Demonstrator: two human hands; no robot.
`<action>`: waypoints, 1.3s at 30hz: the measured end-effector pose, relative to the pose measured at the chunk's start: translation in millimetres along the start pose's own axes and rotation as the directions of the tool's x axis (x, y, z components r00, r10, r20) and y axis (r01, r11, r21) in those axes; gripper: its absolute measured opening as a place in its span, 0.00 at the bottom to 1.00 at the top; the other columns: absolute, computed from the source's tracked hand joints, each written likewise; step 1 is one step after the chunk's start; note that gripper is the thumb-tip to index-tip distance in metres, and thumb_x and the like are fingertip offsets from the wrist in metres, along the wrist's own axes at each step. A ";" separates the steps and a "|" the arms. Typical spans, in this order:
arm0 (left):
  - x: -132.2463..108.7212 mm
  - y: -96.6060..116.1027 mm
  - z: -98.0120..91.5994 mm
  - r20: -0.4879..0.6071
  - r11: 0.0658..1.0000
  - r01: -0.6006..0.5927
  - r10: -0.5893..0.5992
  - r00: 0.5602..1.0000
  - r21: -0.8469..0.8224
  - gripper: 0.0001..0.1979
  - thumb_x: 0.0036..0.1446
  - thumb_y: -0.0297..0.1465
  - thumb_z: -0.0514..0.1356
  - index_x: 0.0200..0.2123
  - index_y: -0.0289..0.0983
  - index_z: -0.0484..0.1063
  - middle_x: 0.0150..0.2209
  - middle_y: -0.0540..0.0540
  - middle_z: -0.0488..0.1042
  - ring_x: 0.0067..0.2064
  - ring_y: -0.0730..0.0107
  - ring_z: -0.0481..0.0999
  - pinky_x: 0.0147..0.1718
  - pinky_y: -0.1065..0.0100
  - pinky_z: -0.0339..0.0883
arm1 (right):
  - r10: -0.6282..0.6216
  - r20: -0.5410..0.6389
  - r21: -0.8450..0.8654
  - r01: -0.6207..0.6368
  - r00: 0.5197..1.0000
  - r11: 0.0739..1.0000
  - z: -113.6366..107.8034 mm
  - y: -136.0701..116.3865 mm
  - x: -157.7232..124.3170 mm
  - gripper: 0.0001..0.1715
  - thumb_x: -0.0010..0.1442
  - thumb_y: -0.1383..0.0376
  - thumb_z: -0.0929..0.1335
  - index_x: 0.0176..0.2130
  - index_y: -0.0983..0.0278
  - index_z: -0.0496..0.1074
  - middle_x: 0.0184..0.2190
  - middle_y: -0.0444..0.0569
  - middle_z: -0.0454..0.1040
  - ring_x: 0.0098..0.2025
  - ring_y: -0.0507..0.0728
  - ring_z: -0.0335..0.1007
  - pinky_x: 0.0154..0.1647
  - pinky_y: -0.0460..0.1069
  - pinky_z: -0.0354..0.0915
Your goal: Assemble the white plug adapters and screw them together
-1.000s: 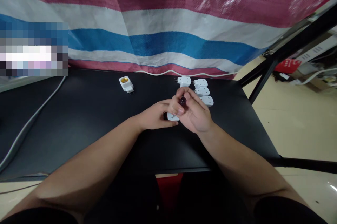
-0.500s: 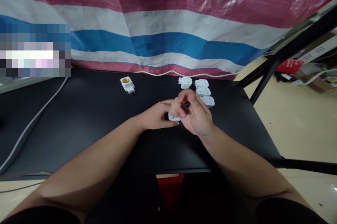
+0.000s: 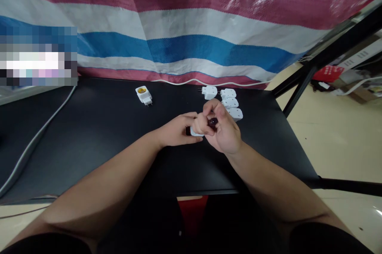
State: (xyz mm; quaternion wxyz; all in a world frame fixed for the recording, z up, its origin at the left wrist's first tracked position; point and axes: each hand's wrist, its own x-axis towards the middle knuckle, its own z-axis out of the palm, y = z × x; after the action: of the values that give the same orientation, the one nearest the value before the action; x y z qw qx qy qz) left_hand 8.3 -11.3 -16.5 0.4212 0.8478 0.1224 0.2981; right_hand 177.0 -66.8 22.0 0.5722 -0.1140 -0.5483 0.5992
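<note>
My left hand (image 3: pixel 179 130) is closed around a white plug-in lamp holder (image 3: pixel 196 132) above the black table. A dark bit shows at the holder's left end; most of the holder is hidden by my fingers. My right hand (image 3: pixel 222 128) is closed on a dark-handled tool, which looks like a screwdriver (image 3: pixel 213 122), over that holder. Only the rounded handle end shows; its shaft and tip are hidden. Just beyond my right hand, several white lamp holders (image 3: pixel 229 103) lie with their holed sides up. To their left lies another lamp holder (image 3: pixel 209 92), its pins pointing left.
A lamp holder (image 3: pixel 143 95) with its gold-coloured socket facing up lies farther left on the black table (image 3: pixel 98 127). A white cable (image 3: pixel 176 83) runs along the back edge below a striped plastic sheet (image 3: pixel 191 51). Black metal frame bars (image 3: pixel 316 63) stand at the right.
The screwdriver handle and the fingers of my right hand have shifted slightly. My left hand keeps its hold on the lamp holder; the other holders lie where they were.
</note>
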 end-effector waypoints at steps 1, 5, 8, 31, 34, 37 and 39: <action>0.0 -0.1 0.1 -0.007 1.000 -0.009 0.009 1.000 -0.008 0.05 0.62 0.30 0.70 0.41 0.37 0.81 0.47 0.41 0.79 0.48 0.60 0.80 0.46 0.61 0.75 | -0.019 0.013 -0.001 0.019 1.000 1.000 -1.1 0.8 -0.7 0.13 0.78 0.51 0.65 0.45 0.57 0.67 0.22 0.35 0.59 0.23 0.50 0.52 0.26 0.47 0.56; -0.7 -2.3 1.4 -0.027 1.000 0.023 -0.024 0.999 -0.010 0.07 0.60 0.31 0.71 0.35 0.36 0.77 0.42 0.42 0.79 0.46 0.60 0.80 0.44 0.62 0.75 | -0.037 -0.004 -0.089 0.036 0.999 0.995 -5.2 3.6 -1.7 0.11 0.73 0.55 0.71 0.43 0.57 0.67 0.35 0.42 0.69 0.31 0.52 0.66 0.36 0.51 0.68; -0.5 -1.2 1.3 -0.028 0.999 0.030 -0.030 0.999 -0.023 0.09 0.59 0.32 0.72 0.33 0.36 0.76 0.39 0.43 0.79 0.45 0.61 0.80 0.45 0.62 0.75 | 0.013 -0.039 -0.114 -0.017 0.999 0.993 -4.7 3.4 -1.4 0.16 0.76 0.51 0.67 0.41 0.59 0.70 0.32 0.43 0.68 0.31 0.53 0.67 0.36 0.53 0.69; -2.1 -6.6 3.3 -0.058 1.000 -0.005 0.005 0.998 0.006 0.10 0.58 0.32 0.73 0.33 0.36 0.75 0.42 0.41 0.78 0.45 0.60 0.78 0.45 0.59 0.74 | -0.025 -0.089 -0.165 0.010 0.996 0.986 -5.4 3.8 0.3 0.13 0.73 0.53 0.71 0.41 0.59 0.72 0.41 0.46 0.71 0.34 0.52 0.69 0.37 0.52 0.68; -1.7 -6.0 2.7 -0.036 0.999 -0.001 0.000 0.999 -0.033 0.07 0.59 0.31 0.72 0.38 0.36 0.78 0.41 0.42 0.80 0.44 0.60 0.80 0.45 0.59 0.75 | 0.042 -0.088 -0.169 -0.057 0.995 0.984 -6.9 3.5 -1.3 0.21 0.76 0.49 0.65 0.44 0.61 0.76 0.33 0.45 0.69 0.32 0.54 0.68 0.36 0.53 0.67; -0.2 -1.0 1.1 0.005 0.997 0.009 -0.009 1.000 -0.080 0.07 0.61 0.29 0.70 0.43 0.37 0.81 0.45 0.41 0.81 0.47 0.60 0.81 0.47 0.60 0.76 | 0.087 -0.020 -0.101 -0.089 0.996 0.991 -5.6 1.8 -1.7 0.27 0.78 0.46 0.59 0.51 0.62 0.75 0.20 0.37 0.60 0.23 0.53 0.57 0.30 0.51 0.60; 0.1 1.4 0.7 0.001 0.998 0.013 -0.013 1.000 -0.058 0.07 0.61 0.29 0.70 0.43 0.38 0.81 0.48 0.40 0.80 0.50 0.59 0.81 0.48 0.60 0.75 | 0.065 -0.008 -0.072 -0.065 0.998 0.995 -4.3 1.0 -1.1 0.23 0.77 0.45 0.62 0.51 0.59 0.71 0.20 0.35 0.58 0.22 0.51 0.52 0.28 0.50 0.57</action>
State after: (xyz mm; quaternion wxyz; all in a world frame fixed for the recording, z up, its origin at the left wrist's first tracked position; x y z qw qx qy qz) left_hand 8.8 -12.5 -15.7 0.4478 0.8344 0.1189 0.2985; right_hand 180.1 -65.2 19.1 0.5495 -0.1542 -0.5638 0.5970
